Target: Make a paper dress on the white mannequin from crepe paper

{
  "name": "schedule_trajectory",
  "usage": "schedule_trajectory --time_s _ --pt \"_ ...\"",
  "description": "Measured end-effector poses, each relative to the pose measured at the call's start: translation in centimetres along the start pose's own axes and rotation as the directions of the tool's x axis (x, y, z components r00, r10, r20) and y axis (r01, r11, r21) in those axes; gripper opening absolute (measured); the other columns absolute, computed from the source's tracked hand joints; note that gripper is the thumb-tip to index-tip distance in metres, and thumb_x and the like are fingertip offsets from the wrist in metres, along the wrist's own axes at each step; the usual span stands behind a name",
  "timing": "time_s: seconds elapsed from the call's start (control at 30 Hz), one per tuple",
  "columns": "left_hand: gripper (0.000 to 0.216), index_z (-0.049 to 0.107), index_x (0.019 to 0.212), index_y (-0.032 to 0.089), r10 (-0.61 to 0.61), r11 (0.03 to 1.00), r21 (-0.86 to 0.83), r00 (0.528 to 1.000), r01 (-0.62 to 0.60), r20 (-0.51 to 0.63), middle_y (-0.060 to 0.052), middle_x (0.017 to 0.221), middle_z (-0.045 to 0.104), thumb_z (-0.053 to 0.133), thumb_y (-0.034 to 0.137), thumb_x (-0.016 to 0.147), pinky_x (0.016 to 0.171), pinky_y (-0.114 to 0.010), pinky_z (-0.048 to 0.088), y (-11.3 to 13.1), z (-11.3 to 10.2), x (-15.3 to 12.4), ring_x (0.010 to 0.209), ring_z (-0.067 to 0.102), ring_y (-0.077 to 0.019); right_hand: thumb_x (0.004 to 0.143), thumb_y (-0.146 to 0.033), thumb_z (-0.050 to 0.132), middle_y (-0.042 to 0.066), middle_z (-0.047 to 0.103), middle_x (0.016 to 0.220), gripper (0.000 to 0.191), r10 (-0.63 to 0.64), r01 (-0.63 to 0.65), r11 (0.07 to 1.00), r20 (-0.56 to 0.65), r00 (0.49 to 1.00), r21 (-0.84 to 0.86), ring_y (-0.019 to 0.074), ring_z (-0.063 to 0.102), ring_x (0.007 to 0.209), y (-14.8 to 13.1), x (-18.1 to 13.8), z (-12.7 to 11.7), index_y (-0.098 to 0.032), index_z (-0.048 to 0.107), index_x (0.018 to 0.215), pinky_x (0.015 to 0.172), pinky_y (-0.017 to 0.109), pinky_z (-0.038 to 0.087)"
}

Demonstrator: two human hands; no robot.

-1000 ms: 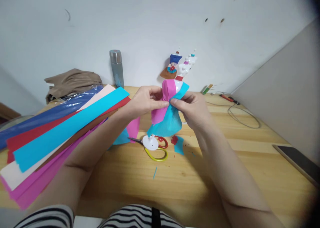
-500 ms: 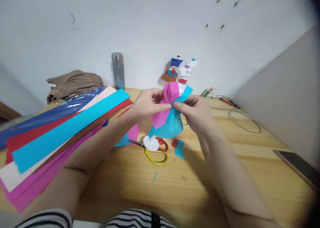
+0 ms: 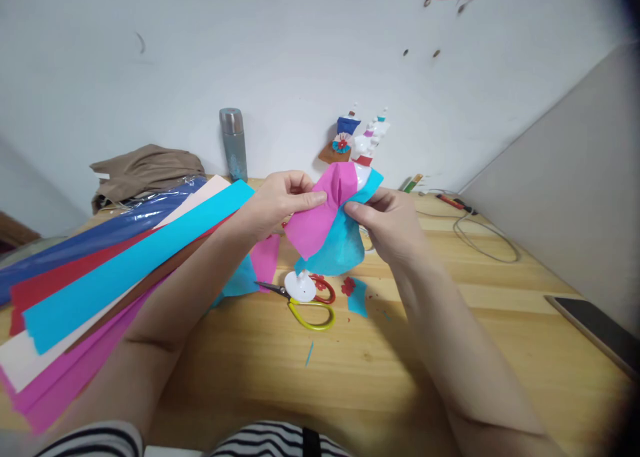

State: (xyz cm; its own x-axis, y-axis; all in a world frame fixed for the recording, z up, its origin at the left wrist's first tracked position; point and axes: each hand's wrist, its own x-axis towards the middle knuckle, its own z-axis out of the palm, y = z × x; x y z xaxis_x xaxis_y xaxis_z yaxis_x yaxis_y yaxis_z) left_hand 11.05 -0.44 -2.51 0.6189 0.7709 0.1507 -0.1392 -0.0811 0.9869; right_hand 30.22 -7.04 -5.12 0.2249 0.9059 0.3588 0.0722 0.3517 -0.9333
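A small white mannequin (image 3: 363,175) with a round white base (image 3: 299,287) is held tilted over the table. Pink crepe paper (image 3: 313,225) and blue crepe paper (image 3: 336,247) wrap around it, gathered at the middle. My left hand (image 3: 286,200) pinches the outer side of the pink paper between thumb and fingers. At the gathered point, my right hand (image 3: 383,220) grips the blue paper, thumb in front; its other fingers are partly hidden behind. Below lie scissors (image 3: 313,315) with yellow and red handles, partly covered by the base.
Crepe paper strips (image 3: 135,267) in several colours fill the left side. Behind stand a flask (image 3: 233,147), brown cloth (image 3: 150,167) and dressed figures (image 3: 347,127). A phone (image 3: 595,327) and a cable (image 3: 485,240) lie at right. Blue paper scraps (image 3: 357,298) lie near the scissors.
My left hand has moved left, away from the gathered point, and the pink paper now spreads wider to the left. My right hand keeps its grip at the gather.
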Motion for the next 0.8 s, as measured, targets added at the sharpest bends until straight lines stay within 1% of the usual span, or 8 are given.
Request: schedule_trajectory --time_s 0.23,0.37,0.5,0.6,0.8 --pt "0.036 0.064 0.076 0.016 -0.037 0.998 -0.052 0.993 0.043 0.11 0.002 0.064 0.055 0.091 0.038 0.069 0.051 -0.023 0.032 -0.2 -0.2 0.0 0.054 0.046 -0.0075 0.057 -0.034 0.092 0.001 0.076 0.069 0.018 0.013 -0.013 1.0 -0.02 1.0 0.014 0.0197 0.063 0.061 -0.4 0.0 0.4 -0.028 0.079 0.068 0.061 0.037 0.056" --pt "0.035 0.063 0.074 0.016 -0.055 0.995 -0.08 0.992 0.065 0.115 0.002 0.063 0.053 0.09 0.038 0.069 0.05 -0.023 0.029 0.0 0.0 -0.2 0.053 0.044 -0.007 0.057 -0.034 0.091 0.001 0.075 0.068 0.019 0.02 -0.02 1.0 -0.024 1.0 0.009 0.0188 0.062 0.061 -0.6 0.0 0.4 -0.027 0.078 0.069 0.062 0.037 0.055" --pt "0.035 0.066 0.078 0.014 -0.067 0.993 -0.086 0.99 0.078 0.127 0.003 0.063 0.052 0.089 0.041 0.071 0.048 -0.022 0.024 0.5 0.4 -0.6 0.051 0.039 -0.0056 0.059 -0.036 0.091 0.0 0.072 0.067 0.021 0.014 -0.014 1.0 -0.027 1.0 -0.019 0.0188 0.062 0.062 -0.5 0.0 0.4 -0.026 0.076 0.069 0.061 0.036 0.054" --pt "0.034 0.067 0.079 0.013 -0.065 0.995 -0.064 0.989 0.074 0.129 0.004 0.06 0.051 0.089 0.037 0.07 0.047 -0.022 0.02 0.6 0.7 -0.8 0.05 0.037 -0.0045 0.06 -0.036 0.089 0.0 0.07 0.065 0.02 0.01 -0.012 0.999 -0.04 0.999 -0.04 0.0177 0.06 0.06 -0.4 0.0 0.4 -0.025 0.075 0.069 0.06 0.035 0.052" --pt "0.026 0.063 0.075 0.014 -0.075 0.996 -0.028 0.986 0.08 0.147 0.005 0.055 0.048 0.084 0.029 0.072 0.048 -0.021 0.019 0.6 0.6 -0.9 0.048 0.034 -0.004 0.061 -0.038 0.088 0.0 0.071 0.067 0.02 0.012 -0.016 0.996 -0.038 0.999 -0.083 0.0187 0.06 0.061 -0.2 -0.1 0.5 -0.026 0.074 0.068 0.06 0.036 0.054"
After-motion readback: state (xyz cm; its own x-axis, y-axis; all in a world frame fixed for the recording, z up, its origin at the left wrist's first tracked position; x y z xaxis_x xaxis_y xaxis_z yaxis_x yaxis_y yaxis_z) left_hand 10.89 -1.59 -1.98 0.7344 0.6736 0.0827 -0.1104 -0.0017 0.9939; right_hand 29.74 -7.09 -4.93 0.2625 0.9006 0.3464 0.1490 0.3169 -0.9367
